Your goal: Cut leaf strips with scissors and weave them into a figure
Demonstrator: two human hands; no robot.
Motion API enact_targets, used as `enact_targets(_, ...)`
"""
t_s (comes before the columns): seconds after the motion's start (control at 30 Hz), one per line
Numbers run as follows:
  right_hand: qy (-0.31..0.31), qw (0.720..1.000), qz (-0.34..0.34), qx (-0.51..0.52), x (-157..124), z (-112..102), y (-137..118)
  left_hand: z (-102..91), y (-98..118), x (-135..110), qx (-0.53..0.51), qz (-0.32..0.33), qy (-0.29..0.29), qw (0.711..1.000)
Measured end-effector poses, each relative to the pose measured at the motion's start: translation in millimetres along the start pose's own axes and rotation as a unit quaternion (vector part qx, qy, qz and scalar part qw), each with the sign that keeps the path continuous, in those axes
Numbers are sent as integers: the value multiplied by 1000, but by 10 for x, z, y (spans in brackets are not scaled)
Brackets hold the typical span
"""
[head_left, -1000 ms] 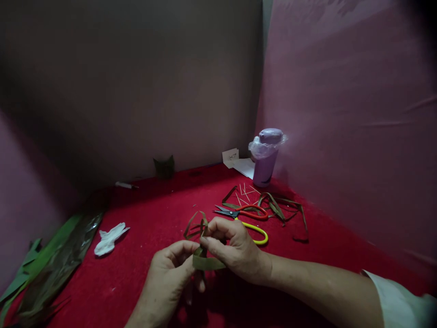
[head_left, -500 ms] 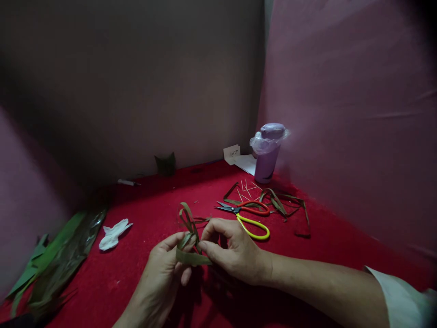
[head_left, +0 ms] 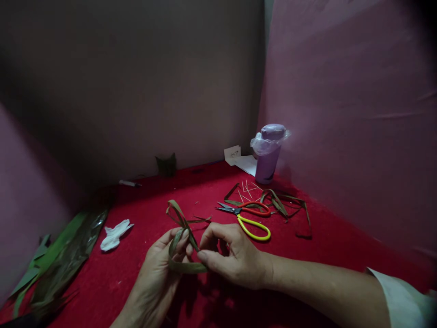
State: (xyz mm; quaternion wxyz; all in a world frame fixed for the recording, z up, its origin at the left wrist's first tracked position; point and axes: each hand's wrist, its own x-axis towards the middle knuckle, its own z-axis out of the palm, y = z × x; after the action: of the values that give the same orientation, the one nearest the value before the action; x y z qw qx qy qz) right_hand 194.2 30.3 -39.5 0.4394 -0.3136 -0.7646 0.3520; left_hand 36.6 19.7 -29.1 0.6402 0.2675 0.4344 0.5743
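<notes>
A narrow green leaf strip [head_left: 187,268] is bent into loops between my two hands, above the red cloth. My left hand [head_left: 163,264] pinches it where the loops cross, thumb on top. My right hand [head_left: 232,255] grips the strip's other part between thumb and forefinger, close to the left fingertips. One loop rises above the left thumb and another curves below it. Just beyond my right hand lie scissors [head_left: 244,214] with one red and one yellow handle, blades slightly apart.
Loose leaf strips [head_left: 280,205] and several toothpicks [head_left: 247,189] lie behind the scissors. A purple cup [head_left: 268,161] stands near white papers [head_left: 246,163]. At left are a crumpled tissue [head_left: 115,234], a syringe-like object [head_left: 129,183] and broad leaves [head_left: 64,255]. Walls enclose the red cloth [head_left: 136,209].
The loops have shifted slightly left, and the lower loop has opened wider and dropped. My right hand has moved down a little, still pinching the strip.
</notes>
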Motion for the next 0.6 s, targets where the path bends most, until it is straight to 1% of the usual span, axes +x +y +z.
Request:
enact_targets(0.1, -7, 1000, -14, -24, -11, 9, 15, -5, 0, 8, -7, 4, 21, 1000)
enact_targets(0.2, -8, 998, -36, -52, -15, 10, 24, -2, 4, 9, -12, 8, 28, 1000)
enact_targets(0.43, -2, 996, -50, -68, -11, 17, 57, 7, 17, 19, -8, 20, 14, 1000)
enact_targets(0.6, 2, 997, -36, -73, 0, 26, 75, -6, 0, 33, -6, 23, 7, 1000)
